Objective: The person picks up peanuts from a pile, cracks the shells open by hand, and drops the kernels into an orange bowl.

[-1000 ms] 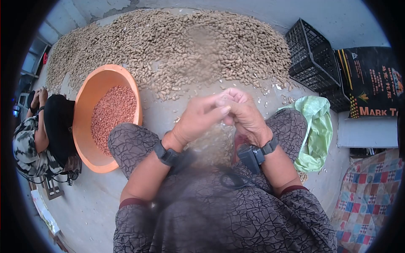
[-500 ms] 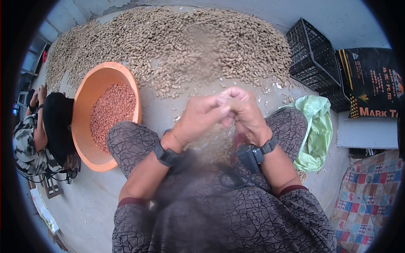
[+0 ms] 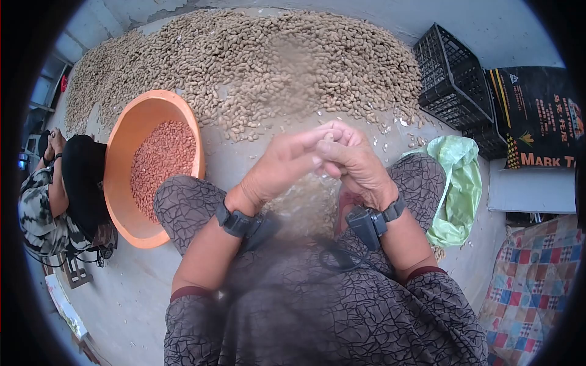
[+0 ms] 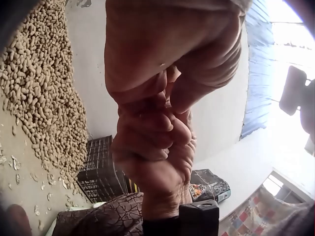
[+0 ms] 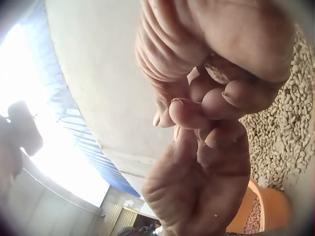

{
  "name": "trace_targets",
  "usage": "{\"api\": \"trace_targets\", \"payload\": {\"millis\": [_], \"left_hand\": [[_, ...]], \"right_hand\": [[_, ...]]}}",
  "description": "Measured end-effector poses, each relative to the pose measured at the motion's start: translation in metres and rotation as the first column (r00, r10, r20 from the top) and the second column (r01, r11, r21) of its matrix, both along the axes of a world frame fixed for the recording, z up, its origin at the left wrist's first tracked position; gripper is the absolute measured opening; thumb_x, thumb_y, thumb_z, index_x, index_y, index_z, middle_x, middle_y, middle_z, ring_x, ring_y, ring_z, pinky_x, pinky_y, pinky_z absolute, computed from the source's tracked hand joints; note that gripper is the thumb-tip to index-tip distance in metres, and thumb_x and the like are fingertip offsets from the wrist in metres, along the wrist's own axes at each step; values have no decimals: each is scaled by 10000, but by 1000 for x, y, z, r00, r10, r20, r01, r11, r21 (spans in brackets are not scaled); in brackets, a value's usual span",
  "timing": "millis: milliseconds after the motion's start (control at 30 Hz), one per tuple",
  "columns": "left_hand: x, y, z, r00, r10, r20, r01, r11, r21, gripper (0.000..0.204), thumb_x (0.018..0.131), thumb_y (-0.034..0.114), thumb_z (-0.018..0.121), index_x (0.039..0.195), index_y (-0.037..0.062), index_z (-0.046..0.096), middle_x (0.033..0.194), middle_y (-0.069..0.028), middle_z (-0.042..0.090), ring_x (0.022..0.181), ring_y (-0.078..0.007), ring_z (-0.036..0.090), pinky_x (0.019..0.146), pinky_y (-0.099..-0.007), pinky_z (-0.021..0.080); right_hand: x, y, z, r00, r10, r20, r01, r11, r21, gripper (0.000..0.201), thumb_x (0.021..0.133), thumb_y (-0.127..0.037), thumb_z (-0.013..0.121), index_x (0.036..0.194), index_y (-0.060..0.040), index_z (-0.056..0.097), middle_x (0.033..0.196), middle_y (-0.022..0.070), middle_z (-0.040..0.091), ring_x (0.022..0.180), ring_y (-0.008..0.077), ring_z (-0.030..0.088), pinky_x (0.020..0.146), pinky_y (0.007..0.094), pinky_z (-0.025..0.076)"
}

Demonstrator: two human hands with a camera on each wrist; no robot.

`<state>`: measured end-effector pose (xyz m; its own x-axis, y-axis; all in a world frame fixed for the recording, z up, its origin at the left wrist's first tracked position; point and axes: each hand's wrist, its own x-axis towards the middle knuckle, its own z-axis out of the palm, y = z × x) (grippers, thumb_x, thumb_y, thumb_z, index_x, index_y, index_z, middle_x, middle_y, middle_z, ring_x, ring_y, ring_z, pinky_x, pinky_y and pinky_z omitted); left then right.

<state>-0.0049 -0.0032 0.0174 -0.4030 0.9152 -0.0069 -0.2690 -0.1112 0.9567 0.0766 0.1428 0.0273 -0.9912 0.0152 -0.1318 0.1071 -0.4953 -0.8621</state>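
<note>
In the head view my left hand (image 3: 278, 161) and right hand (image 3: 360, 165) meet in front of my lap, fingertips close together. My right fingers curl round a peanut (image 5: 216, 71), its rough tan shell partly hidden in the right wrist view. A pale bit of it shows above my right thumb in the head view. My left fingers bend toward the right fingertips, with the left thumb (image 3: 311, 161) a little apart from the index finger; I cannot tell whether they hold anything. Beyond the hands spreads a big heap of unshelled peanuts (image 3: 244, 67).
An orange basin (image 3: 119, 201) with red shelled kernels stands left of my knee. To the right are a green plastic bag (image 3: 458, 201), black crates (image 3: 448, 79) and a printed black sack (image 3: 540, 116). Another person (image 3: 43, 201) sits at far left. Loose shells (image 3: 390, 131) dot the floor.
My hands have stayed together while the fingers shifted; the left thumb has drawn back from the right thumb. A pale piece now shows above the right thumb.
</note>
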Motion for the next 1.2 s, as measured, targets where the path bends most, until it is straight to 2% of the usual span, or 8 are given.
{"api": "trace_targets", "payload": {"millis": [167, 333, 433, 667, 733, 933, 1067, 1200], "left_hand": [[8, 0, 11, 997, 13, -76, -9, 999, 53, 405, 878, 99, 510, 1257, -34, 459, 987, -44, 604, 838, -88, 576, 781, -241, 460], [13, 1, 13, 993, 98, -72, -99, 995, -10, 214, 890, 112, 503, 986, -52, 601, 843, -51, 630, 746, -84, 590, 705, -224, 485], [18, 4, 13, 983, 181, -29, -182, 983, -9, 210, 897, 120, 498, 895, -52, 618, 787, -55, 633, 688, -94, 603, 650, -219, 492], [9, 4, 4, 992, 125, 0, -125, 991, -44, 204, 887, 100, 484, 944, -52, 608, 812, -68, 640, 717, -114, 621, 667, -221, 491], [3, 4, 1, 998, 54, 31, -54, 998, 8, 237, 883, 92, 486, 1051, -48, 578, 883, -69, 639, 794, -108, 616, 714, -218, 479], [1, 5, 8, 992, 97, 80, -96, 995, -13, 377, 870, 78, 517, 1222, -51, 486, 934, -83, 640, 807, -102, 613, 706, -204, 464], [4, 0, 17, 998, 70, -4, -70, 998, -10, 385, 870, 71, 519, 1230, -57, 476, 944, -87, 644, 801, -102, 620, 704, -200, 471], [8, -1, 12, 998, 59, -8, -59, 998, 25, 286, 883, 93, 513, 1125, -55, 549, 961, -76, 626, 844, -112, 619, 738, -232, 482]], "right_hand": [[1, -3, 1, 994, -70, 83, 73, 997, -32, 171, 839, -127, 610, 874, 32, 556, 750, 79, 597, 539, 51, 517, 418, 167, 380], [0, -5, -1, 995, -78, 63, 83, 993, -81, 153, 844, -113, 595, 822, 31, 549, 663, 81, 577, 443, 80, 504, 366, 188, 369], [-2, -8, -2, 991, -109, 82, 115, 991, -74, 147, 846, -103, 585, 802, 32, 552, 622, 73, 559, 402, 90, 486, 346, 202, 361], [-6, -7, -4, 984, -123, 129, 134, 988, -81, 146, 847, -94, 583, 790, 37, 551, 618, 61, 547, 410, 88, 472, 359, 215, 363], [-8, -5, -6, 987, -108, 122, 119, 989, -83, 149, 847, -101, 585, 797, 35, 553, 630, 58, 548, 443, 80, 477, 396, 210, 382], [-9, -4, 0, 997, -22, 68, 22, 1000, -3, 176, 843, -141, 602, 824, 25, 546, 663, 37, 553, 541, 55, 482, 495, 193, 409], [-8, -3, 10, 998, 48, 34, -47, 998, -46, 166, 816, -108, 633, 826, 23, 532, 657, 36, 549, 526, 55, 476, 481, 195, 397], [-4, -4, 1, 998, -9, 68, 9, 1000, 3, 158, 805, -87, 643, 810, 24, 531, 647, 42, 544, 491, 59, 465, 453, 205, 387]]}}
